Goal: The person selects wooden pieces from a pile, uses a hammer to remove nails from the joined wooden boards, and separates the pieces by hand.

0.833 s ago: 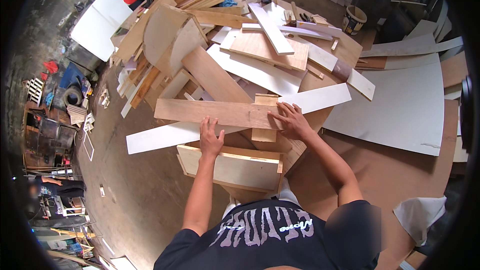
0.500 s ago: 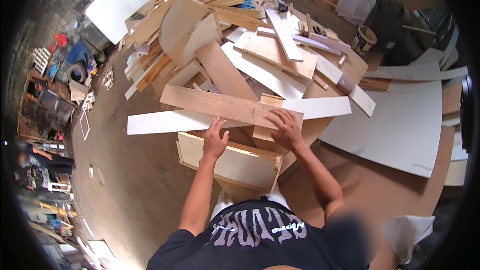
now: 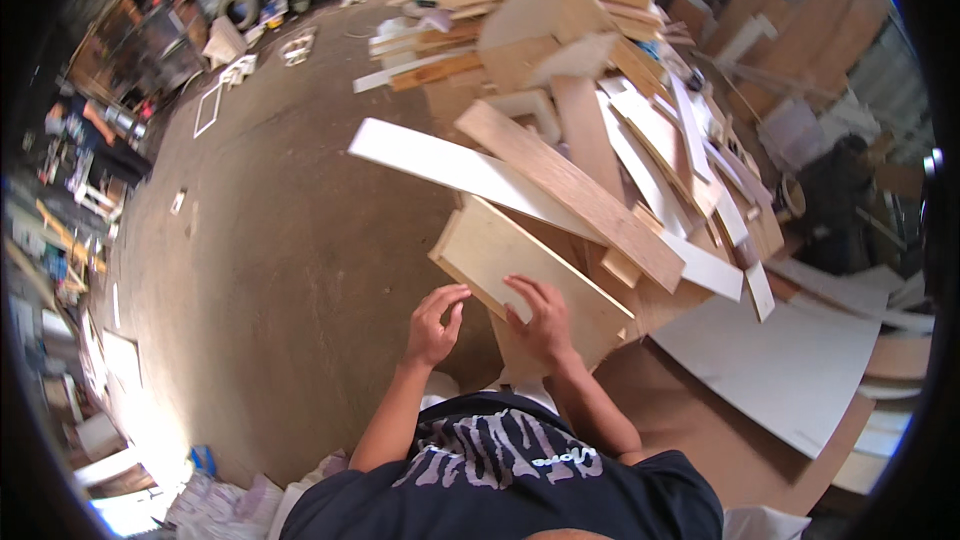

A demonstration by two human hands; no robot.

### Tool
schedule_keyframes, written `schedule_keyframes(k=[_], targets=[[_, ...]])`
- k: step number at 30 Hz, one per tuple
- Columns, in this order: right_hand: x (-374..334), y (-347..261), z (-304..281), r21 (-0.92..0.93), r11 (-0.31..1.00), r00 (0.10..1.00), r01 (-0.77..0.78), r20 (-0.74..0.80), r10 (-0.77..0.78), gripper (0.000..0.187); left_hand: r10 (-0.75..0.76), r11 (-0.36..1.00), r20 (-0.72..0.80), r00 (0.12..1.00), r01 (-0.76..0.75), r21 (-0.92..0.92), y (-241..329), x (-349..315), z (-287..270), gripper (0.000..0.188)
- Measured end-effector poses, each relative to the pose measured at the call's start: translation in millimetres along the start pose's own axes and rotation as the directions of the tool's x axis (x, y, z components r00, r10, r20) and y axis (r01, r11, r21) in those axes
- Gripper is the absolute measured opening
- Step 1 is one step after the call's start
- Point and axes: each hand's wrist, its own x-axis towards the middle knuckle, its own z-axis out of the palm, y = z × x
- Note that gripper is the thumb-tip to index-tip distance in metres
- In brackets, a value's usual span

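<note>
My left hand [image 3: 434,327] is by the lower left edge of a pale wooden panel [image 3: 530,252] with a raised edge strip. Its fingers are loosely curved and hold nothing. In front of the panel's face is my right hand [image 3: 541,320], fingers apart and slightly bent; whether its fingertips touch the wood I cannot tell. The panel leans in front of my body. Beyond it a brown wooden board [image 3: 575,198] lies slantwise across a long white board [image 3: 455,168]. A small wood block [image 3: 622,268] shows beneath the brown board.
A heap of planks with a rounded plywood piece [image 3: 535,32] rises at the far side. To the right lies a large white sheet [image 3: 765,360]. Brown floor [image 3: 290,230] spreads on the left, with a thin white frame [image 3: 208,110] on it. A person [image 3: 110,140] is at the far left.
My view has swung left, so the heap appears farther right and turned. My right hand has left the brown board and come back to the pale panel. My left hand is lower, nearer my body.
</note>
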Motion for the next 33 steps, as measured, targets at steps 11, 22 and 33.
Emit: schedule_keyframes(k=[11, 22, 33], targets=[[26.1, -237.5, 250.6, 0.424, 0.869, 0.81, 0.255, 0.397, -0.431, 0.048, -0.206, 0.925, -0.638, 0.742, 0.361, 0.121, -70.8, -170.8, -273.8, 0.021], [28.2, -426.3, 478.6, 0.712, 0.667, 0.258, 0.22, 0.617, -0.744, 0.047, -0.179, 0.735, -0.964, 0.197, 0.678, 0.002, -133.6, -329.2, -413.3, 0.023], [74.5, -676.4, 720.6, 0.776, 0.586, -0.012, 0.234, 0.605, -0.796, 0.045, -0.284, 0.634, -0.955, -0.083, 0.731, -0.252, -241.8, -346.2, -670.7, 0.022]])
